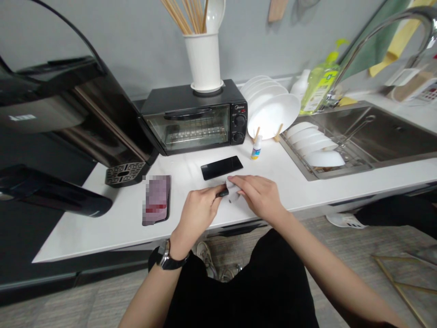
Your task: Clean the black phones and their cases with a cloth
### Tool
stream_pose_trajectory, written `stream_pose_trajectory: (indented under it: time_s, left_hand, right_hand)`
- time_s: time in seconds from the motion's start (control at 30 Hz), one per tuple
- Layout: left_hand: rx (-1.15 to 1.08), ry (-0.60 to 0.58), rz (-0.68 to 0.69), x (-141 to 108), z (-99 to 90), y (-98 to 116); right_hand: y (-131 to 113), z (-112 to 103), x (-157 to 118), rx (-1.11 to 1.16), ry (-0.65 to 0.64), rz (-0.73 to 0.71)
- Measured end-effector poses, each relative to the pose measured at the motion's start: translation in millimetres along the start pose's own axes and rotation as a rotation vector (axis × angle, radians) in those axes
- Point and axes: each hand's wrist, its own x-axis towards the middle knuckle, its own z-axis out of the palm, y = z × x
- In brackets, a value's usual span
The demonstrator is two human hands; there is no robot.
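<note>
My left hand point(200, 209), with a watch on its wrist, is closed on a small black object point(222, 193) at the counter's front. Close beside it, my right hand point(260, 195) pinches a thin whitish cloth or tissue point(233, 191) that touches the black object. Just behind my hands a phone with a dark screen point(221, 167) lies flat on the white counter point(273, 184). A small white spray bottle point(256, 148) with a blue and yellow label stands upright behind and to the right. Another phone point(157, 199), partly blurred out, lies to the left.
A toaster oven point(196, 123) with a utensil holder point(204, 61) on top stands at the back. Black machine point(102, 105) and dark cylinder point(54, 193) are left. White plates point(273, 114), soap bottle point(319, 89) and sink point(385, 136) are right. A person's shoe point(346, 221) shows below.
</note>
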Motion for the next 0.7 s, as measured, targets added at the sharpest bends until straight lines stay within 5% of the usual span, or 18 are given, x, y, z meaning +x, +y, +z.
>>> stream_pose_trajectory:
  time_s: [0.2, 0.47, 0.6, 0.7]
  left_hand:
    - [0.181, -0.202, 0.004, 3.6, 5.5, 8.5]
    - [-0.026, -0.222, -0.062, -22.3, 29.7, -29.3]
    - [-0.080, -0.315, -0.054, -32.4, 37.5, -38.7]
    - [-0.070, -0.354, -0.038, -34.5, 36.9, -38.5]
  right_hand:
    - [2.5, -8.1, -16.0, 0.146, -0.050, -0.150]
    - [48.7, -26.2, -77.2, 0.072, -0.296, 0.070]
    - [58.9, -32.7, -90.3, 0.085, -0.475, 0.070]
    - [67.3, -44.3, -93.4, 0.082, -0.490, 0.156]
